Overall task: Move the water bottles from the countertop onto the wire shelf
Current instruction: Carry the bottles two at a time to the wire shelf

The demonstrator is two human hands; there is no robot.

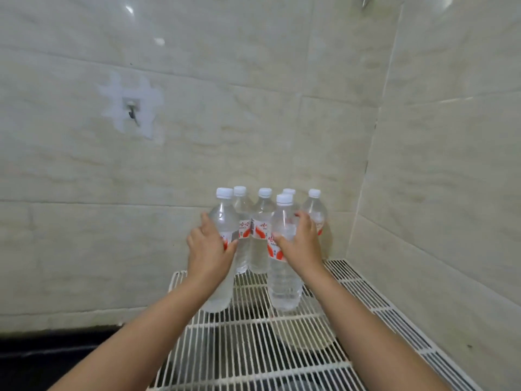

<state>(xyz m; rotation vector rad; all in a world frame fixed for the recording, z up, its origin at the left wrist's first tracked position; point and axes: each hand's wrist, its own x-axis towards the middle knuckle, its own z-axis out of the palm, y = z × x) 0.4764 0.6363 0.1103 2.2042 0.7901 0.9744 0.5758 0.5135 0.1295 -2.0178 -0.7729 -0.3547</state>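
Note:
Several clear water bottles with white caps and red-and-white labels stand upright at the far end of the white wire shelf (253, 348). My left hand (207, 249) wraps around the front left bottle (222, 218). My right hand (301, 244) wraps around the front right bottle (283, 280). Both bottles rest on the shelf wires. Behind them stand more bottles, among them a middle bottle (260, 215) and a far right bottle (315, 207), close to the wall.
Tiled walls (253, 108) meet in a corner right behind and to the right of the shelf. A metal hook (132, 110) hangs on the back wall at the left. A dark countertop (42, 362) lies below the shelf at the lower left.

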